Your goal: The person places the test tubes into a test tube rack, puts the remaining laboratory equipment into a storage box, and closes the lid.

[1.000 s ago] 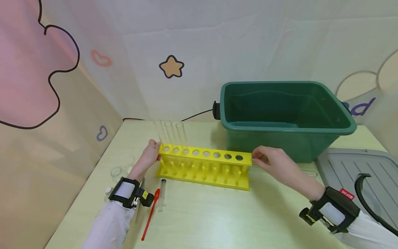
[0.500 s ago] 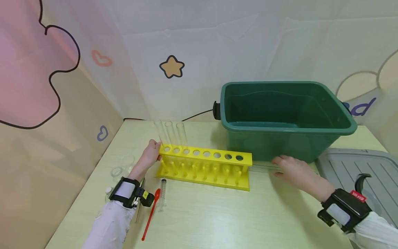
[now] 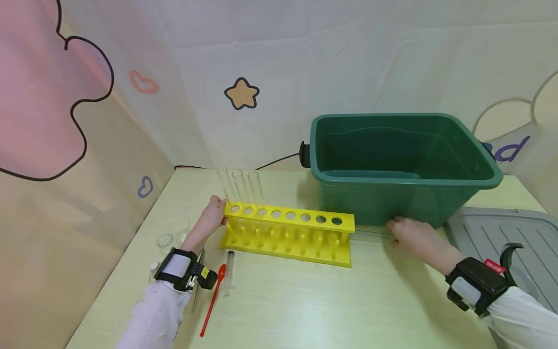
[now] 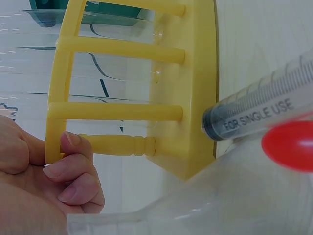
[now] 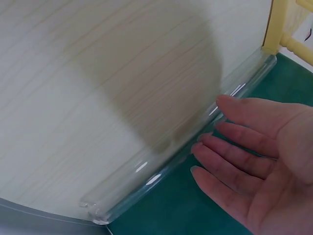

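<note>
A yellow test tube rack (image 3: 287, 245) stands at mid-table with 3 clear test tubes (image 3: 255, 188) upright in its left holes. My left hand (image 3: 211, 216) grips the rack's left end; in the left wrist view thumb and fingers (image 4: 77, 172) close round the edge of its top bar. Clear glass tubes (image 5: 152, 177) lie along the foot of the green bin, right of the rack. My right hand (image 3: 417, 238) is at these tubes, its fingers extended and slightly bent, thumb and fingertips right at the glass.
Behind my right hand stands the large green bin (image 3: 405, 196). A grey lid (image 3: 492, 228) lies at the right. Before the rack lie a syringe (image 3: 228, 271) and a red spoon (image 3: 213, 300). Clear glassware (image 4: 195, 183) sits by my left forearm.
My right hand has let go of the rack's right end and moved right, to the glass tubes by the bin. My left hand stays on the rack.
</note>
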`<state>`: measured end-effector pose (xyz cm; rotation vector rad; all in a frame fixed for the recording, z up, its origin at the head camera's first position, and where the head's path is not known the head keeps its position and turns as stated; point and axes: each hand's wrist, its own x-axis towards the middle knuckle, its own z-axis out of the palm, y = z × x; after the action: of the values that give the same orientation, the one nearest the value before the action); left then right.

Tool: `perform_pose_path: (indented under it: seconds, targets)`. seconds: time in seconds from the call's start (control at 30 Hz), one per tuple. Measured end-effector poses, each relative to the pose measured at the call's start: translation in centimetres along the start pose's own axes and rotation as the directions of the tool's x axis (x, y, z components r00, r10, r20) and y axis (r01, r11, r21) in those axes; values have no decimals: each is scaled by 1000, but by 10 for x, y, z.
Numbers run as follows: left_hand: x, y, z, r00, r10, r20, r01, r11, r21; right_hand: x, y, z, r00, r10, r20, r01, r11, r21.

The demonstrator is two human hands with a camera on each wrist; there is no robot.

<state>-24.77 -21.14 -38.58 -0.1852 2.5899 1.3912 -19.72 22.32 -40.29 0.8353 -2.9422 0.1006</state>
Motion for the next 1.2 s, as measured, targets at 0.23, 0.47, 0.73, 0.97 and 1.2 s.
perform_pose_path:
  seconds: [0.23, 0.47, 0.73, 0.97, 1.2]
  targets:
    - [1, -1, 1, 1000, -13, 3, 13, 1000, -2, 0, 6, 7, 1000, -24, -14, 24, 1000, -1]
    - [2, -1, 2, 1000, -7, -1, 7, 1000, -14, 0, 7, 8, 999, -41, -17, 40, 999, -13]
    - [1, -1, 1, 1000, 5, -5, -6, 1000, -15, -4, 9, -3, 1000, -21, -1, 21, 1000, -1]
    - [0, -2, 1, 1000, 17, -6, -17, 1000, -16, -11, 8, -20, 1000, -15, 9, 15, 999, 37]
    - [1, -2, 0, 1000, 9, -12, -9, 1000, -12, -16, 0, -37, 999, 21, 33, -23, 996, 82]
